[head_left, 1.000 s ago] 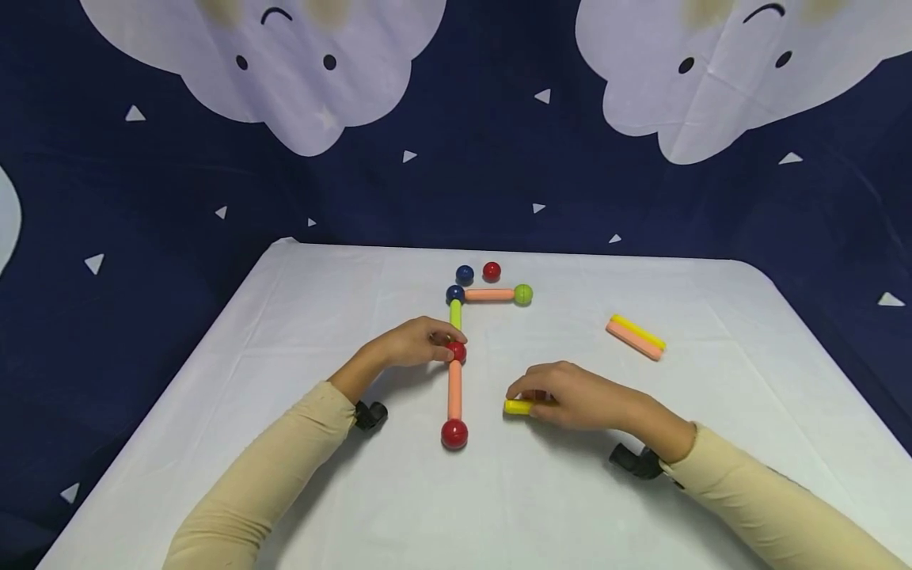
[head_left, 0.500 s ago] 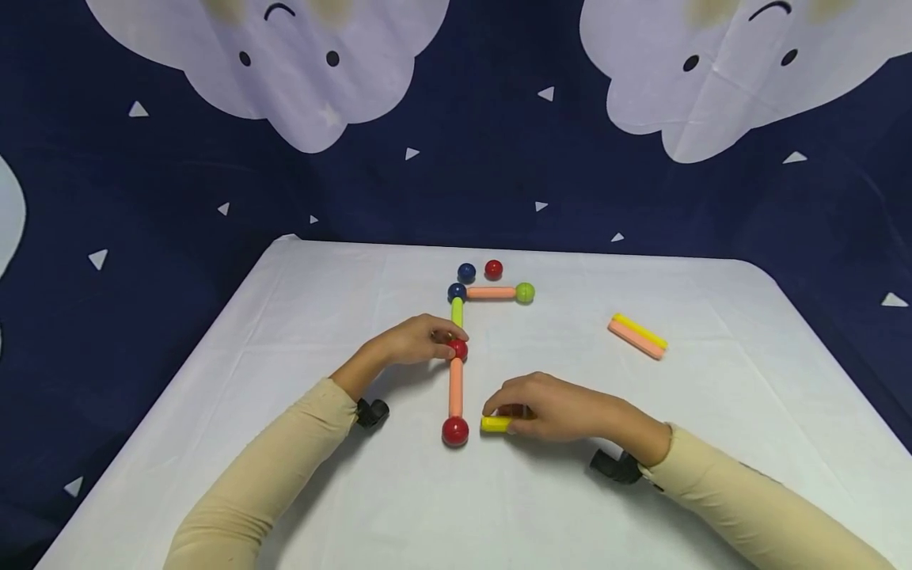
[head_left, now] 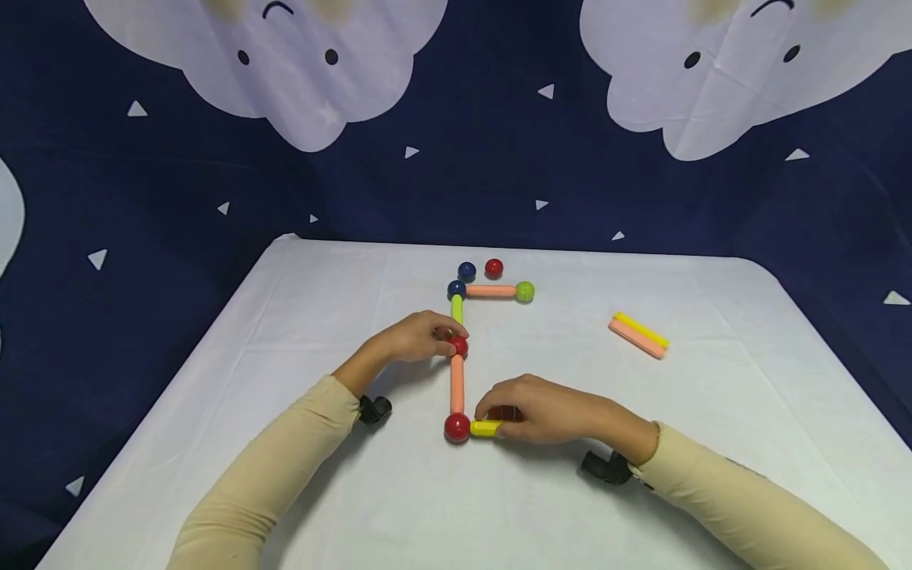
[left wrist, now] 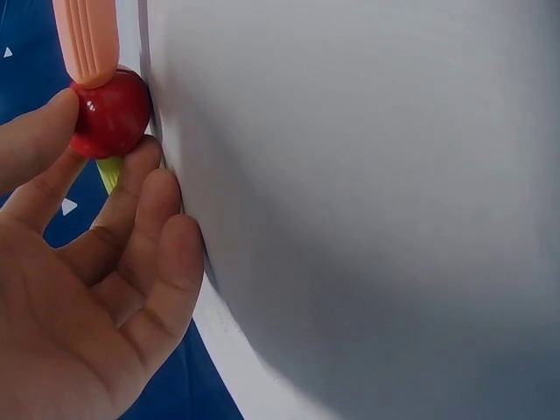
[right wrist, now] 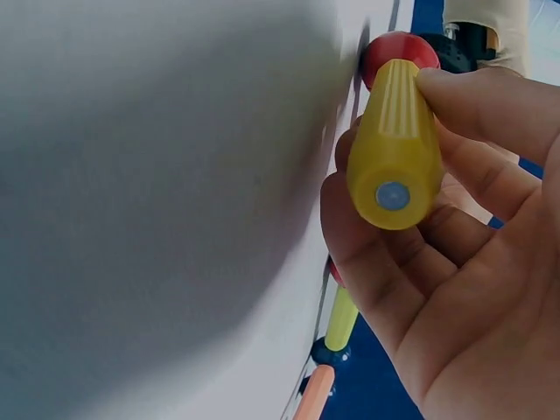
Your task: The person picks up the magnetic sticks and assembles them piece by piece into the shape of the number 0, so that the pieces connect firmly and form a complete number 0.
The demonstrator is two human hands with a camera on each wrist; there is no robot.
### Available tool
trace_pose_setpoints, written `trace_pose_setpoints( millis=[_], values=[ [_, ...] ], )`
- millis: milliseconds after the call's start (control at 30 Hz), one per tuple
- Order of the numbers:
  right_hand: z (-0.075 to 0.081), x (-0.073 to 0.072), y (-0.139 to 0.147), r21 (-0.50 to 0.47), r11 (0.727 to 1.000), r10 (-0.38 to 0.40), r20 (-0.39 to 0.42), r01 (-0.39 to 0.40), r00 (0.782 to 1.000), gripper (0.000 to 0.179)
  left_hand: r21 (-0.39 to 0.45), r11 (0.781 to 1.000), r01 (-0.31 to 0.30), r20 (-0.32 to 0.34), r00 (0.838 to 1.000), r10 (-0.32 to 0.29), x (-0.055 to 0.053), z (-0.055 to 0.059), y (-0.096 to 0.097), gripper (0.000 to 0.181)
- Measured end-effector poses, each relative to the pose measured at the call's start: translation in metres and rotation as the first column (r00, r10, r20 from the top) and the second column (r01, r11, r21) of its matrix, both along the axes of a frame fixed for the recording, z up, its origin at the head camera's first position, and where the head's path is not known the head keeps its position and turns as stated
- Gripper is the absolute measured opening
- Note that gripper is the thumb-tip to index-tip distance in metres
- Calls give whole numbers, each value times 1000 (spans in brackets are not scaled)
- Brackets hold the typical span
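In the head view my left hand (head_left: 420, 336) pinches the middle red ball (left wrist: 112, 114) between thumb and fingers. From that ball an orange rod (head_left: 457, 385) runs to the near red ball (head_left: 457, 427), and a green rod (head_left: 457, 309) runs to a blue ball (head_left: 457, 290). My right hand (head_left: 549, 410) holds a yellow rod (right wrist: 395, 149), whose far end touches the near red ball. A pale metal disc shows in the rod's free end in the right wrist view. Another orange rod (head_left: 490, 291) joins the blue ball to a green ball (head_left: 524, 291).
Behind the joined pieces lie a loose blue ball (head_left: 466, 271) and a loose red ball (head_left: 494, 268). To the right, a yellow rod (head_left: 643, 329) and an orange rod (head_left: 636, 340) lie side by side on the white-covered table (head_left: 712, 443).
My right hand has moved left and slightly nearer with the yellow rod, closing the gap to the near red ball. The left hand keeps its hold on the middle red ball.
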State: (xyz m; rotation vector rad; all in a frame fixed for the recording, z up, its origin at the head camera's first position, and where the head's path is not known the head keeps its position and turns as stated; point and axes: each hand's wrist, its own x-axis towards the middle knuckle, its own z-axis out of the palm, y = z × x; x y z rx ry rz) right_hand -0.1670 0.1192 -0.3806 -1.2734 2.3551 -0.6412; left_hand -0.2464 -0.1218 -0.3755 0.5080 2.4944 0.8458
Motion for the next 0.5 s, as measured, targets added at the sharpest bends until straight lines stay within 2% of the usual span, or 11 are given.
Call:
trace_pose_setpoints(
  millis=[500],
  values=[
    [-1, -10, 2, 4, 1000, -29, 16, 28, 999, 27, -6, 1000, 0, -17, 1000, 0, -9, 2, 3, 34]
  ],
)
